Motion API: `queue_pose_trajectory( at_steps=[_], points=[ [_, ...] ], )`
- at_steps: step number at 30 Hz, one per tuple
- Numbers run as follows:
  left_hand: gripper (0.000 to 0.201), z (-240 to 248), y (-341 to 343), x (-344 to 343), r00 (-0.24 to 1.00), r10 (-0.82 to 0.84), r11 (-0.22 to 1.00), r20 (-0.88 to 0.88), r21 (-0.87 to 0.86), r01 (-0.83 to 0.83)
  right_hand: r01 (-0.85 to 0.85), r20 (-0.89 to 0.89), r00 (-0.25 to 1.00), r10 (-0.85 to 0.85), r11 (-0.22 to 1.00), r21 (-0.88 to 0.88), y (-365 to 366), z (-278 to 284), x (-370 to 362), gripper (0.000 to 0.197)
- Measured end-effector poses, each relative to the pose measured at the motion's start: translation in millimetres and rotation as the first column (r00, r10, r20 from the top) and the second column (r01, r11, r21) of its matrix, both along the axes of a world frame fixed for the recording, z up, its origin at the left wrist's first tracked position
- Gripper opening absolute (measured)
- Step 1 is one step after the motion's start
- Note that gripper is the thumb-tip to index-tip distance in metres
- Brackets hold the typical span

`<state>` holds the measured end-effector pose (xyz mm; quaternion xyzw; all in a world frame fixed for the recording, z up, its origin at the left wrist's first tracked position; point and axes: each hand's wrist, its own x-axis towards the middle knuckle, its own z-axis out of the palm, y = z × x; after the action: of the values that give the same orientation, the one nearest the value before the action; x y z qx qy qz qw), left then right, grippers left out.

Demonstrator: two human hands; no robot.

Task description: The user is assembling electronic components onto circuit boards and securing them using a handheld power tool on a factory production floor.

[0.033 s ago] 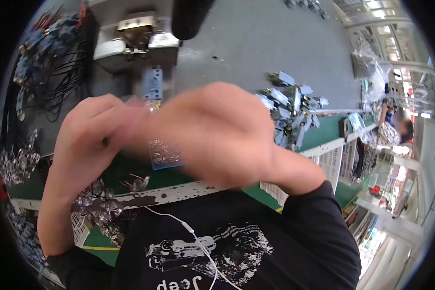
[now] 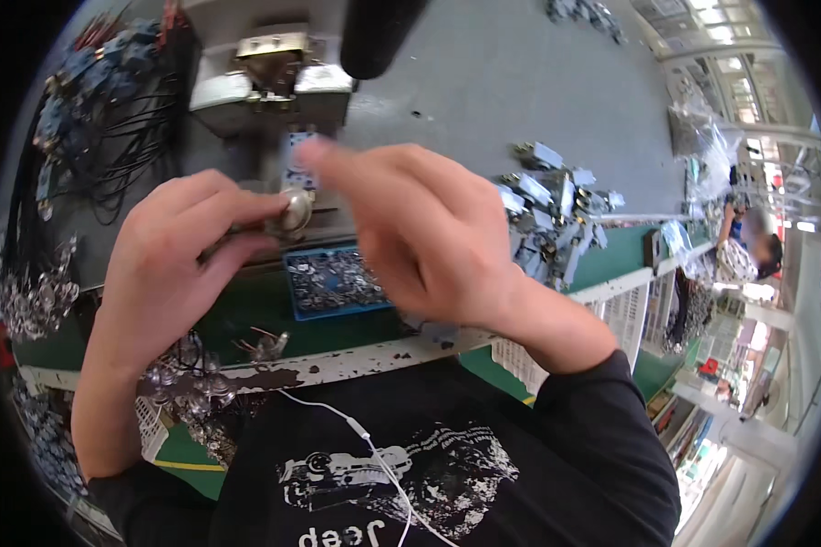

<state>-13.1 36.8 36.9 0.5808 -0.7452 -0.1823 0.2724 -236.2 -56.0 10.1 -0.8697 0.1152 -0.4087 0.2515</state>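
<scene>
My left hand (image 2: 178, 246) pinches a round, shiny metal piece (image 2: 295, 213) between thumb and fingers. Just beyond that piece is a light-blue block with holes (image 2: 299, 153), in front of a metal fixture (image 2: 274, 68). My right hand (image 2: 438, 242) is curled, its fingertips blurred and reaching to the block's right side. Whether those fingertips touch the block or hold something small cannot be made out. Below and between the hands lies a blue tray (image 2: 342, 314) of small metal parts, its right end partly covered by the right hand.
A dark rod (image 2: 374, 41) hangs beside the fixture. Blue-grey parts (image 2: 556, 196) are heaped at the right. Black cables (image 2: 123, 137) with blue blocks lie at the left, above shiny metal pieces (image 2: 41, 301). A chipped white table edge (image 2: 365, 357) runs before me.
My right hand's fingers have swung up and away from my left hand toward the blue block. The tray and the round metal piece are now more exposed. My left hand stays nearly in place.
</scene>
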Motion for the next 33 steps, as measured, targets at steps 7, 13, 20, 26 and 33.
queue_pose_trajectory(
  at_steps=[7,13,20,26,33],
  points=[
    [0.019,-27.1,-30.9,1.3,0.997,0.022,0.999,0.07,0.046,-0.025,0.073,0.087,0.993,-0.076,0.996,0.045,-38.8,17.9,-13.2,0.05],
    [0.017,-30.6,-37.9,14.3,1.0,0.003,0.996,-0.012,0.093,-0.002,0.228,0.422,0.857,-0.295,0.952,0.203,-61.2,93.1,35.1,0.06],
    [0.016,-29.2,-37.4,7.6,0.998,0.023,0.997,0.057,0.066,-0.027,-0.183,0.383,0.924,-0.002,0.876,0.447,-74.2,93.6,70.4,0.035],
    [0.017,-27.1,-38.6,11.0,0.993,-0.011,1.0,0.115,0.019,0.009,-0.169,0.451,0.89,-0.062,0.875,0.454,-71.1,80.6,84.1,0.036],
    [0.017,-29.8,-40.8,12.4,0.997,0.051,0.984,-0.064,0.176,-0.039,-0.177,0.53,0.843,-0.095,0.881,0.439,-66.8,84.0,103.4,0.038]
  ],
)
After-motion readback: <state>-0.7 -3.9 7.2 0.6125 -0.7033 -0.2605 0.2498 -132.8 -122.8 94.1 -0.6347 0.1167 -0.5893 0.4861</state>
